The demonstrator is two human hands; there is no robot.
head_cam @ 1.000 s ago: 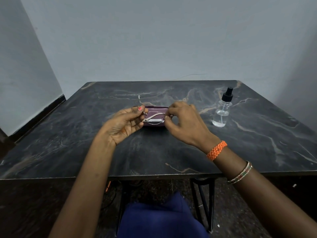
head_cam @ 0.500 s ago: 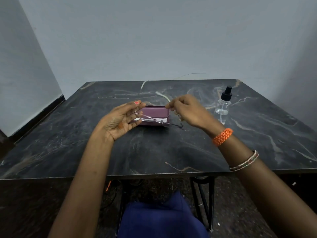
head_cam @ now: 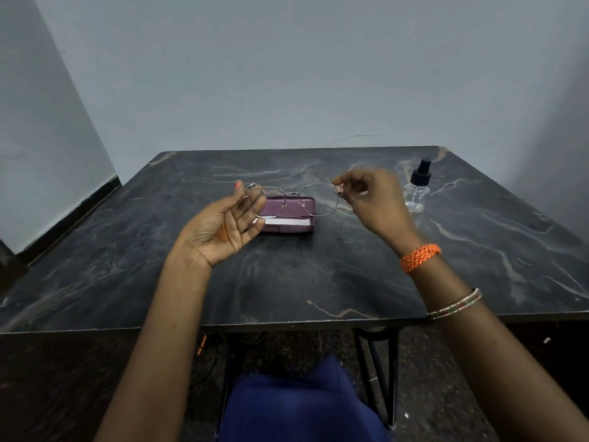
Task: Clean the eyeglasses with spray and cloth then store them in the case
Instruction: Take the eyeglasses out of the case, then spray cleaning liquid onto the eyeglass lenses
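Note:
Thin metal-framed eyeglasses (head_cam: 291, 195) hang in the air above the table, lenses facing me. My left hand (head_cam: 223, 224) pinches their left corner between thumb and fingers, palm up. My right hand (head_cam: 371, 199) pinches the right hinge. Behind and below the glasses, a purple case (head_cam: 291, 223) lies on the dark marble table (head_cam: 287, 275) with a white strip, perhaps a cloth, along its front. A clear spray bottle (head_cam: 417, 189) with a black nozzle stands upright just right of my right hand.
The table's front edge (head_cam: 287, 322) runs across below my forearms. Grey walls stand behind and to the left. Black table legs (head_cam: 376, 362) and my blue-clothed lap (head_cam: 299, 403) show under the table.
The glasses have been unfolded and spread wide. Both hands moved apart, the right one rising toward the spray bottle, and the glasses now sit above the case.

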